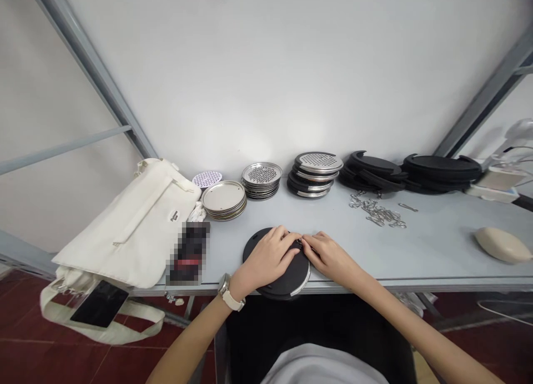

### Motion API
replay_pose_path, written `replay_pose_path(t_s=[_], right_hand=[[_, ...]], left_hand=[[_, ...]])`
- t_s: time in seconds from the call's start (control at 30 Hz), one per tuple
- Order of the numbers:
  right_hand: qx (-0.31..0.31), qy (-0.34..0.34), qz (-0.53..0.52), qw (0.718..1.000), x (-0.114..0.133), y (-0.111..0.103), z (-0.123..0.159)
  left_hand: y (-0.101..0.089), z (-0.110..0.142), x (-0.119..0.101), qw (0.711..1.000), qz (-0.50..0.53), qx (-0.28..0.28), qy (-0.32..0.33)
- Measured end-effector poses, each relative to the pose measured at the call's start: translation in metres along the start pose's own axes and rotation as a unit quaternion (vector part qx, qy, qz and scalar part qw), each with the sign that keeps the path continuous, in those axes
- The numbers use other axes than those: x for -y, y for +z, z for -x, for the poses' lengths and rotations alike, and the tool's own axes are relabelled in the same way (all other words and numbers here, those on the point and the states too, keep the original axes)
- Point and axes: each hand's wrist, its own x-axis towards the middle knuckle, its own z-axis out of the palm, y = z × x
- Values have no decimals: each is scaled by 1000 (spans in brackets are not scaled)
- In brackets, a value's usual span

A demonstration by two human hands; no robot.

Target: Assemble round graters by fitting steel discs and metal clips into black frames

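Observation:
A round black disc (287,276) with a strip of silver rim showing lies at the table's front edge in the head view. My left hand (272,253) rests across its top and grips it, thumb and fingers reaching to the right rim. There my right hand (327,256) has its fingers pinched together on a small metal clip (300,241), mostly covered by fingertips. Both hands nearly touch at this spot. Several loose metal clips (377,212) are scattered behind and to the right, with one single clip (408,207) apart from them.
Along the wall stand stacks of plain metal discs (225,196), perforated grater discs (262,174), black-rimmed grater discs (320,162) and black covers (372,170), (441,170). A white bag (137,228) leans at left beside a blurred dark item (189,253). A beige rounded object (502,244) sits right.

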Motion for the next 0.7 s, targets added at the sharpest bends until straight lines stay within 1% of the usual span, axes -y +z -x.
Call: replay_pose_path(t_s=[0.23,0.7], right_hand=[[-10,7,1,1000,2,-1,0],[-15,0,14,1000,2,-2,0]], left_hand=[[1,0,1,1000,4,-3,0],[0,0,0,1000,4,2,-6]])
